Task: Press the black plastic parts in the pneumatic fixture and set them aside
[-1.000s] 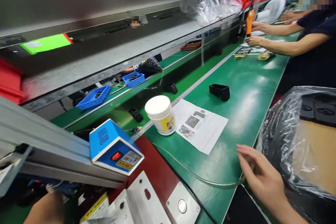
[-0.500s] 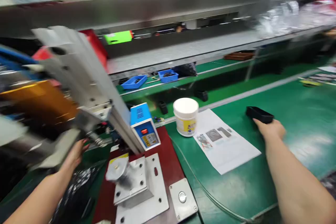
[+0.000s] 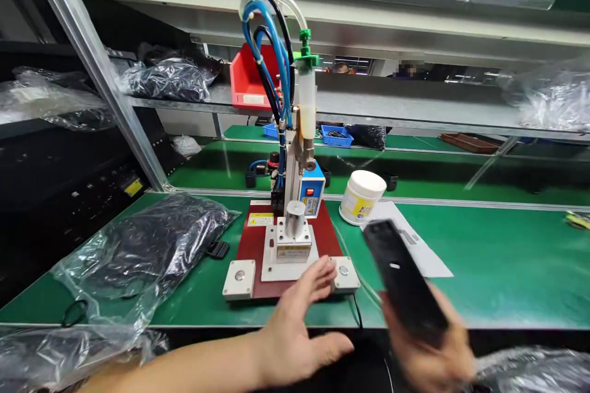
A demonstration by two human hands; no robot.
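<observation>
The black part (image 3: pixel 402 279) is a long, flat, dark plastic piece with rounded corners and a small pale spot near its middle. It is tilted, its far end up and toward the left, its near end down in the right hand (image 3: pixel 431 350). It sits in front of the near edge of the green table (image 3: pixel 507 270), just right of the small machine. It is blurred, so finer detail cannot be made out.

The right hand is closed around the lower end of the part, fingers wrapped under it; the hand is blurred as well. The left hand (image 3: pixel 299 325) is open with fingers spread wide and holds nothing. Its fingertips (image 3: pixel 325 267) reach the front of the machine's base, close to the round button (image 3: pixel 343 271) at the right corner; whether they touch it cannot be told.

The machine (image 3: pixel 288 239) stands on a dark red plate with a grey block and a metal post in the middle, a second button (image 3: pixel 238 274) at the left corner, and a white tube with blue hoses (image 3: pixel 276 43) above. A white tub (image 3: pixel 362 196) stands just behind and to the right, beside a printed sheet (image 3: pixel 424 258). A clear bag of black parts (image 3: pixel 152 245) lies to the left on the table.
</observation>
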